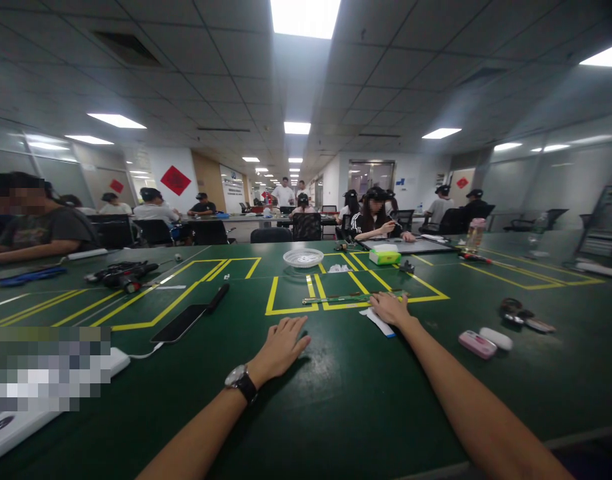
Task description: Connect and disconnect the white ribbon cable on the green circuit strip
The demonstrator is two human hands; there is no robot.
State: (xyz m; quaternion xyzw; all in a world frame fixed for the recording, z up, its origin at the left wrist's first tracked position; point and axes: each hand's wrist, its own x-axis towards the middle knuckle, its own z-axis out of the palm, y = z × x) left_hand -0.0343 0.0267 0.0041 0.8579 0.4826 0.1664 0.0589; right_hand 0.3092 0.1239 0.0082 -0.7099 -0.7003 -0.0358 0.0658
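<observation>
My left hand, with a watch on its wrist, hovers over or rests on the green table, palm down. Its fingers are stretched out and it holds nothing. Farther forward, my right hand lies with spread fingers at the right part of a long, thin green strip that looks like a circuit board. The fingers touch or sit just at the strip; their tips are partly hidden. Under and beside this hand is a white piece of paper or tape with a blue end. Yellow tape outlines rectangles around the strip.
Ahead are a clear plastic bowl, a green tissue pack and crumpled white bits. A phone on a cable and a white power strip lie left. Right are a pink case and a bottle. Several people sit beyond.
</observation>
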